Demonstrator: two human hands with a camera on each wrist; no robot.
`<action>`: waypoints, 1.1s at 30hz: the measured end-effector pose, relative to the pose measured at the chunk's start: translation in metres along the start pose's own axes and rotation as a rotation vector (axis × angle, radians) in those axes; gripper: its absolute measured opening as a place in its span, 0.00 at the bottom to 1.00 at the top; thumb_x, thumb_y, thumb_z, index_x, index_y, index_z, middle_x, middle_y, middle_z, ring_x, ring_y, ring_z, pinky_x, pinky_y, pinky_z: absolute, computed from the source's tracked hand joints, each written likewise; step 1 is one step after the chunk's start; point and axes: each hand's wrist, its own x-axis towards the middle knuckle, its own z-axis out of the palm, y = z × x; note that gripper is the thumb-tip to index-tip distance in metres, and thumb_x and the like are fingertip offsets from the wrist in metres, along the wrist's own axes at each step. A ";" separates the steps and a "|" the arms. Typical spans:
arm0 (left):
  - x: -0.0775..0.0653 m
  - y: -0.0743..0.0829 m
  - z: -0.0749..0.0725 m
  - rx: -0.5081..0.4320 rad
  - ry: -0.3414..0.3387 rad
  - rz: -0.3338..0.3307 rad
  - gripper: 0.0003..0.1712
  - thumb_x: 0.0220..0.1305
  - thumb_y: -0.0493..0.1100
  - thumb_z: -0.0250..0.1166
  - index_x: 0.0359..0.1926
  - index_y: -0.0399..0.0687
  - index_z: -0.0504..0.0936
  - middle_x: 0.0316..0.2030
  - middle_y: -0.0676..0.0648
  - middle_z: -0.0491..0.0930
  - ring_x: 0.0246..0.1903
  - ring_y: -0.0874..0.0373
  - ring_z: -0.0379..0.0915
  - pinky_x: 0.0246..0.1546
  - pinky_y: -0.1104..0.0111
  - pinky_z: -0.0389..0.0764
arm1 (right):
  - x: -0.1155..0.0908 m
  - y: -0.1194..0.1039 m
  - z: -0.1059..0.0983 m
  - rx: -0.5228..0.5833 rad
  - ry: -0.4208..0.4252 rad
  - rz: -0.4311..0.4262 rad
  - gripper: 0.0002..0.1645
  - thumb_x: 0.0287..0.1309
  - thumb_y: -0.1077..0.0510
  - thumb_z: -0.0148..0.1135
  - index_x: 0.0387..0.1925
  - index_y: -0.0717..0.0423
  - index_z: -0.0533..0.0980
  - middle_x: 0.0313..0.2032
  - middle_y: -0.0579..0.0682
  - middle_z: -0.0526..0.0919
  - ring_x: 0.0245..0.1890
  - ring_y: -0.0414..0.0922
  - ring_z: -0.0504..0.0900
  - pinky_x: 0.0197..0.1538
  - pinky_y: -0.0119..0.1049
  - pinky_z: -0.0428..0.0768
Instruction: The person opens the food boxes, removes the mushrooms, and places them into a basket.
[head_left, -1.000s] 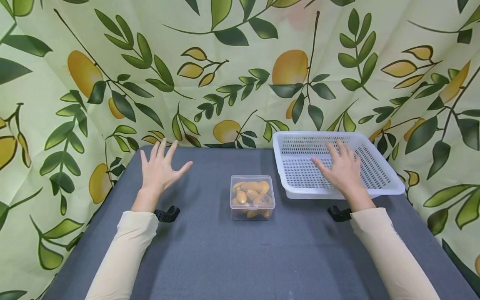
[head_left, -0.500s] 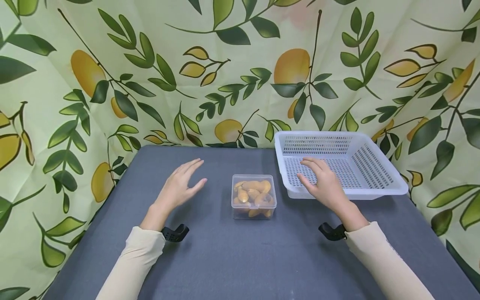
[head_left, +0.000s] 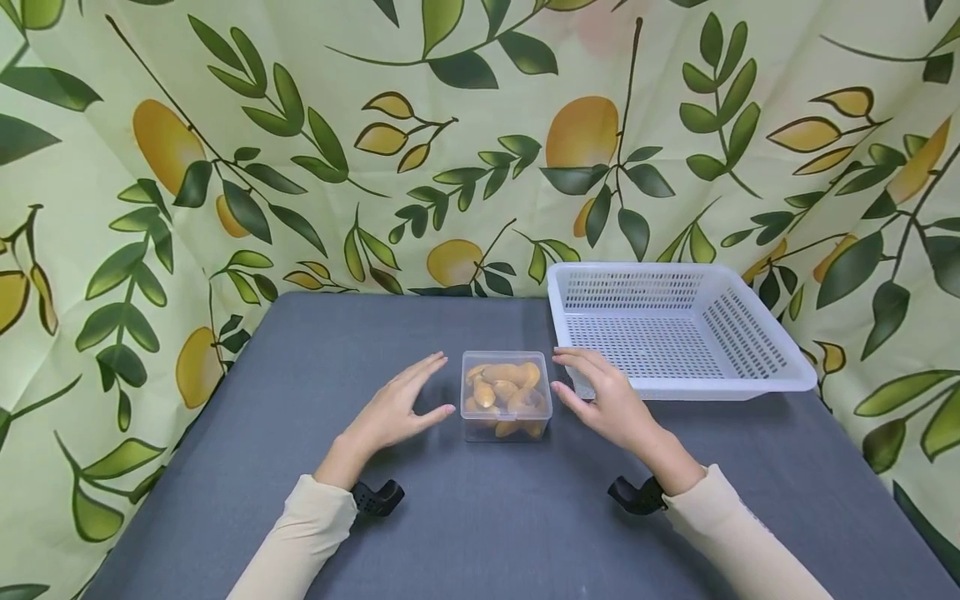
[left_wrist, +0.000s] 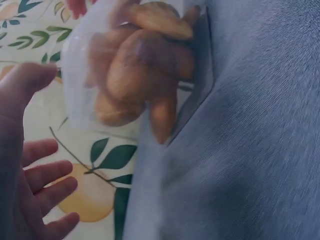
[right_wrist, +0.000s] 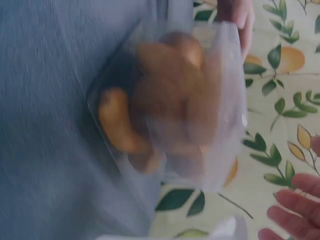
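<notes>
A clear plastic box [head_left: 506,427] with its lid on stands on the grey cloth in the middle of the head view. Inside it lie several brown, curved, peanut-like pieces [head_left: 504,379]. My left hand [head_left: 392,408] is just left of the box, fingers extended and thumb apart. On the other side, my right hand [head_left: 609,400] has its fingertips close to the box's right wall, thumb spread from the fingers. Both hands hold nothing. In the left wrist view the box [left_wrist: 80,95] is blurred beside the thumb; the right wrist view also shows the box [right_wrist: 227,100] blurred.
A white perforated plastic basket [head_left: 678,386] stands at the back right, partly behind my right hand. The table [head_left: 480,533] bears a grey cloth. A curtain [head_left: 480,108] printed with leaves and fruit hangs behind and at both sides.
Both hands have moved inward and toward the box, the left to the right and the right to the left, away from over the basket. The box and basket have stayed put.
</notes>
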 end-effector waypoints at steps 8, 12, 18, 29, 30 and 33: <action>0.011 0.003 0.022 -0.216 -0.149 -0.122 0.59 0.53 0.63 0.69 0.77 0.53 0.45 0.77 0.45 0.47 0.76 0.47 0.46 0.73 0.46 0.58 | -0.003 -0.008 0.029 0.111 -0.016 -0.164 0.20 0.49 0.60 0.72 0.45 0.63 0.81 0.47 0.57 0.86 0.49 0.51 0.84 0.52 0.40 0.82; 0.018 0.004 0.033 -0.273 -0.156 -0.127 0.66 0.48 0.62 0.73 0.77 0.50 0.41 0.77 0.43 0.45 0.76 0.46 0.45 0.74 0.47 0.56 | -0.003 -0.011 0.041 0.144 -0.046 -0.188 0.24 0.46 0.58 0.74 0.47 0.62 0.80 0.49 0.57 0.85 0.51 0.51 0.83 0.56 0.31 0.80; 0.027 0.007 0.045 -0.354 -0.143 -0.105 0.71 0.44 0.57 0.77 0.77 0.44 0.37 0.77 0.40 0.46 0.76 0.46 0.47 0.74 0.50 0.56 | -0.005 -0.014 0.053 0.151 -0.079 -0.174 0.32 0.38 0.60 0.78 0.50 0.62 0.79 0.51 0.57 0.84 0.55 0.55 0.81 0.60 0.40 0.79; 0.031 0.009 0.051 -0.421 -0.071 -0.075 0.69 0.42 0.51 0.79 0.76 0.47 0.42 0.72 0.39 0.58 0.71 0.45 0.58 0.71 0.50 0.62 | -0.007 -0.005 0.067 0.163 -0.011 -0.196 0.27 0.35 0.65 0.78 0.45 0.62 0.83 0.49 0.57 0.86 0.54 0.57 0.82 0.65 0.45 0.74; 0.031 0.009 0.051 -0.421 -0.068 -0.073 0.69 0.42 0.51 0.79 0.76 0.47 0.43 0.72 0.39 0.59 0.71 0.45 0.59 0.71 0.50 0.63 | -0.007 -0.004 0.068 0.156 0.002 -0.214 0.27 0.35 0.65 0.78 0.44 0.62 0.83 0.48 0.58 0.86 0.53 0.57 0.83 0.64 0.45 0.75; 0.031 0.008 0.051 -0.421 -0.064 -0.069 0.68 0.42 0.51 0.79 0.76 0.48 0.44 0.71 0.39 0.61 0.69 0.46 0.61 0.70 0.50 0.64 | -0.005 0.000 0.070 0.136 0.035 -0.283 0.26 0.33 0.65 0.78 0.42 0.63 0.84 0.46 0.59 0.87 0.50 0.56 0.85 0.60 0.46 0.79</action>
